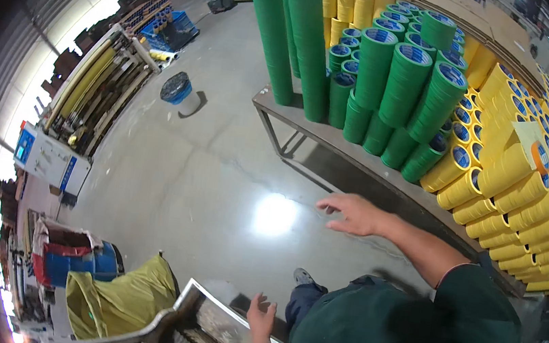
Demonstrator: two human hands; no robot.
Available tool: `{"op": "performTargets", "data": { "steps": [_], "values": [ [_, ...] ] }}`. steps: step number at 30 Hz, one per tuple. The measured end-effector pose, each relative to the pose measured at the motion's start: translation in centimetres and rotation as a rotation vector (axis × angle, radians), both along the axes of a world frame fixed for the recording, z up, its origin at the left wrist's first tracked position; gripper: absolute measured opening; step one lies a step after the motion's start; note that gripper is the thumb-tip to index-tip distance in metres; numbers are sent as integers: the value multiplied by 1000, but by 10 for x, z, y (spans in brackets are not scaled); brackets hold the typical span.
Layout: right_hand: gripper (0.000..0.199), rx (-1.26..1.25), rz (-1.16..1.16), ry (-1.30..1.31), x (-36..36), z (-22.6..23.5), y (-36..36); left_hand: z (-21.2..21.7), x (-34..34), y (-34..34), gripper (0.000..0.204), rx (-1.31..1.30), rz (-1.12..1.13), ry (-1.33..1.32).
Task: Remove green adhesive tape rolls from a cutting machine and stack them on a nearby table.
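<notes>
My right hand (355,216) is held out over the floor with its fingers apart and nothing in it. It is nearest to the long metal table (275,108), which bears stacked rolls of green tape (406,74) and yellow tape (504,171). Down by my body, my left hand (261,317) hangs with loosely bent fingers, holding nothing. It is close to the white-edged frame of a machine (221,299), whose dark inside shows ribbed parts; whether the hand touches that frame I cannot tell.
A bin with a black liner (178,89) stands on the grey floor. To the left is a long roller machine (85,93) with a control panel (40,155). A yellow-green cloth (125,297) and a blue drum (81,264) sit at lower left; a blue crate (175,29) lies farther off.
</notes>
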State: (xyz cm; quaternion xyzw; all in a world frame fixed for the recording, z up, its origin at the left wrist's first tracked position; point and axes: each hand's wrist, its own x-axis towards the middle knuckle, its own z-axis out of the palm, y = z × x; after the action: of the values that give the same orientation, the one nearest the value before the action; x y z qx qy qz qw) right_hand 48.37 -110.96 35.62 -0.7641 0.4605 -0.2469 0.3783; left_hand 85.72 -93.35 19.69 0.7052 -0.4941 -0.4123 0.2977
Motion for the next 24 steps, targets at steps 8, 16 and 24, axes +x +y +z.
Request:
{"op": "performTargets", "data": {
  "steps": [8,16,24],
  "values": [
    [53,-458,-216,181,-17,165,-103,0,48,-187,58,-21,-196,37],
    [58,-799,-401,482,-87,244,-207,-12,-15,-356,65,-55,-367,92],
    [58,-1007,-336,538,-118,273,-322,-22,-101,-501,81,14,-504,220]
  ]
}}
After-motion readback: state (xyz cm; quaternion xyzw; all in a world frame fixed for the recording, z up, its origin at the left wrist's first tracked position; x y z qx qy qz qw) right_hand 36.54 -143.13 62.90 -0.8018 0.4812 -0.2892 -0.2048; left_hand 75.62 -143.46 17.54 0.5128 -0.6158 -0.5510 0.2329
